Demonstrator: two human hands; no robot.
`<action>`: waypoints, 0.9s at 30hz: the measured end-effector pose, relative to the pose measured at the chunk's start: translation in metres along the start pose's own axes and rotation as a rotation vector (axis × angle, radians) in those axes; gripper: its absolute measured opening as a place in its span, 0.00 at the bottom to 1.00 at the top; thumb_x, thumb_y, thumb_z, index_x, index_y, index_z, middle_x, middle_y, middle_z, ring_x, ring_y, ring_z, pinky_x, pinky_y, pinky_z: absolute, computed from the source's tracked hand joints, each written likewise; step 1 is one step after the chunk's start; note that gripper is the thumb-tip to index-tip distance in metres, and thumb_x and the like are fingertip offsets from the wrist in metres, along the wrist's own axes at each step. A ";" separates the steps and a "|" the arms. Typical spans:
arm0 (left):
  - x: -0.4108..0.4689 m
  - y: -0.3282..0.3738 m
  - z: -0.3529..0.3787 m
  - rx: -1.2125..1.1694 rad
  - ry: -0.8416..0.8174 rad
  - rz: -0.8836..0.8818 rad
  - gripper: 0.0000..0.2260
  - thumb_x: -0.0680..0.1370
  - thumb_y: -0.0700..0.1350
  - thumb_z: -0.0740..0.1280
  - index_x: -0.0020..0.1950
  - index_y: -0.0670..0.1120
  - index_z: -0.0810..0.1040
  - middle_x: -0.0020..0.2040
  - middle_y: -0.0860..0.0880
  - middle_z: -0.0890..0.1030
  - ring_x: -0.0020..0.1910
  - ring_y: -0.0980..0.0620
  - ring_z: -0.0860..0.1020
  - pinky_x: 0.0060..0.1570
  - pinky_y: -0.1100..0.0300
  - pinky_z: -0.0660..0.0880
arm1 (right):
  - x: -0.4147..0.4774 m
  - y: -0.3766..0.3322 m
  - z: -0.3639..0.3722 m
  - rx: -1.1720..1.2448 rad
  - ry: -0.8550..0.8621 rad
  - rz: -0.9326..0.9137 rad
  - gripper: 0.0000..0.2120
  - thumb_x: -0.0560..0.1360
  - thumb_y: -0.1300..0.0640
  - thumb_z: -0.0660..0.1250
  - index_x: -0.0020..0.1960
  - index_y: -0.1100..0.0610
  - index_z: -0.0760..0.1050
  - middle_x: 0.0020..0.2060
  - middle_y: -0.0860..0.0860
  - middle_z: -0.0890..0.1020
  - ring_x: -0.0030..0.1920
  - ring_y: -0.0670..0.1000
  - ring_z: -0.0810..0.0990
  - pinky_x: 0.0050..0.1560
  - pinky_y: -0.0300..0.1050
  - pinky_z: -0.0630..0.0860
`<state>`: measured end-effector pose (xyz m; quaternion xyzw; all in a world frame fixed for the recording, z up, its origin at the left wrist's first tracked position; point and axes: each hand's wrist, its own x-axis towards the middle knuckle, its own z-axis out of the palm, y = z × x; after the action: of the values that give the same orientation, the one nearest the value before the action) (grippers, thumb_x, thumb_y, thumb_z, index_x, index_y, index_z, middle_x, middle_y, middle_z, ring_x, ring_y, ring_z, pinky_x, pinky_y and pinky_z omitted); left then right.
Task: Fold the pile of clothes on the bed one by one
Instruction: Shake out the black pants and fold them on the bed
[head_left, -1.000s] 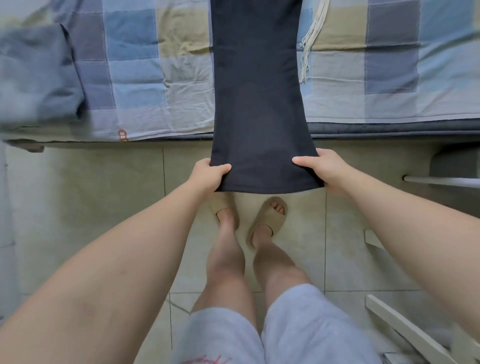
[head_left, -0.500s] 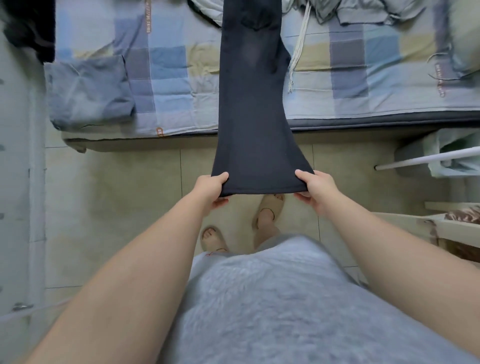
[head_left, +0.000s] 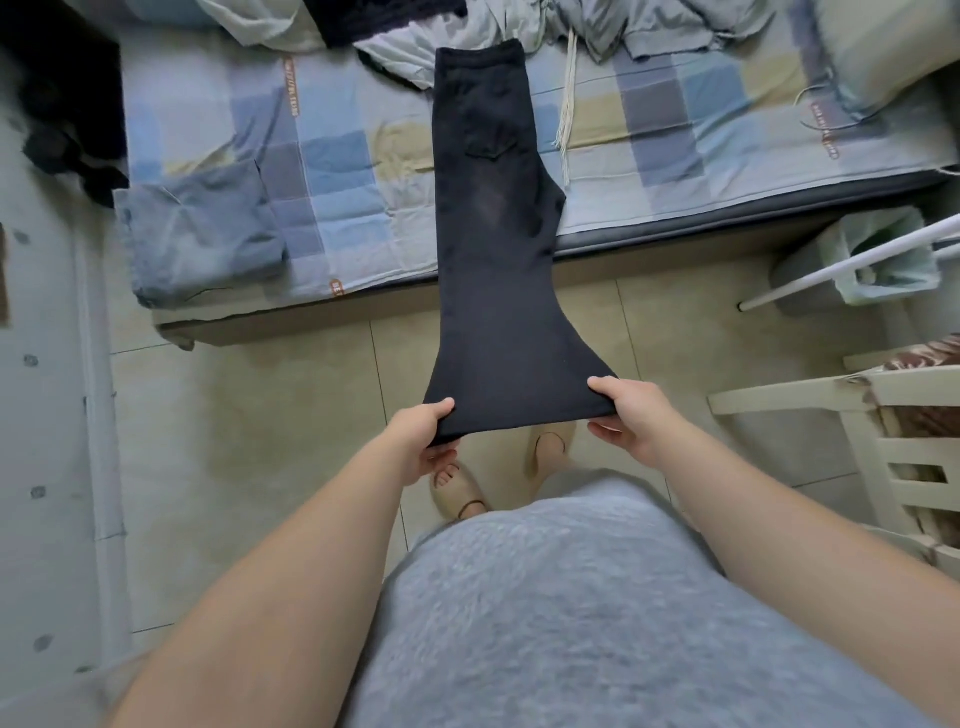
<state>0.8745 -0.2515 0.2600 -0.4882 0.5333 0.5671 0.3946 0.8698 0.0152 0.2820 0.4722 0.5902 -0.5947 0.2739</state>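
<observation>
Item in hand: a pair of dark trousers (head_left: 493, 260), already doubled lengthwise with one leg over the other. The waistband end lies on the checked sheet of the bed (head_left: 332, 156). The leg end reaches past the mattress edge and is held taut above the tiled floor.

Hands: the left hand (head_left: 423, 436) pinches the left corner of the hem, thumb on top and fingers curled beneath. The right hand (head_left: 631, 415) pinches the right corner in the same manner. The two hands are set apart at the full width of the hem.

Work done, as judged: one folded blue-grey garment (head_left: 202, 234) sits at the near left corner of the bed. The trousers have their lengthwise fold only.

Work outstanding, as judged: the cross folds on the trousers, most likely hem carried up to the waistband. A heap of crumpled pale garments (head_left: 649, 26) lies along the far edge, with a black garment (head_left: 389, 21) beside it; none appears folded. The task looks to be at an early stage.
</observation>
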 end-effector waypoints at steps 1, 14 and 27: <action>-0.002 0.009 0.001 -0.023 -0.010 0.008 0.12 0.79 0.50 0.71 0.58 0.46 0.76 0.45 0.47 0.81 0.38 0.51 0.81 0.38 0.57 0.79 | 0.000 -0.009 0.002 0.015 -0.002 -0.009 0.05 0.77 0.56 0.71 0.51 0.56 0.78 0.48 0.52 0.83 0.46 0.54 0.82 0.49 0.48 0.81; 0.016 0.225 0.069 -0.398 -0.061 0.089 0.06 0.81 0.49 0.66 0.49 0.47 0.77 0.42 0.47 0.79 0.37 0.52 0.79 0.45 0.55 0.77 | 0.098 -0.220 0.024 0.224 -0.114 0.010 0.07 0.78 0.55 0.70 0.54 0.55 0.77 0.51 0.57 0.80 0.39 0.52 0.84 0.37 0.47 0.79; 0.075 0.479 0.158 -0.663 0.175 0.160 0.09 0.81 0.51 0.65 0.56 0.47 0.78 0.45 0.48 0.81 0.45 0.53 0.81 0.42 0.57 0.75 | 0.258 -0.466 0.056 -0.034 -0.274 0.096 0.09 0.80 0.51 0.67 0.56 0.54 0.77 0.47 0.54 0.84 0.46 0.51 0.84 0.42 0.45 0.79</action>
<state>0.3739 -0.1577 0.2845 -0.5930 0.3885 0.6947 0.1216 0.3410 0.0925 0.2519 0.4096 0.5341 -0.6296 0.3880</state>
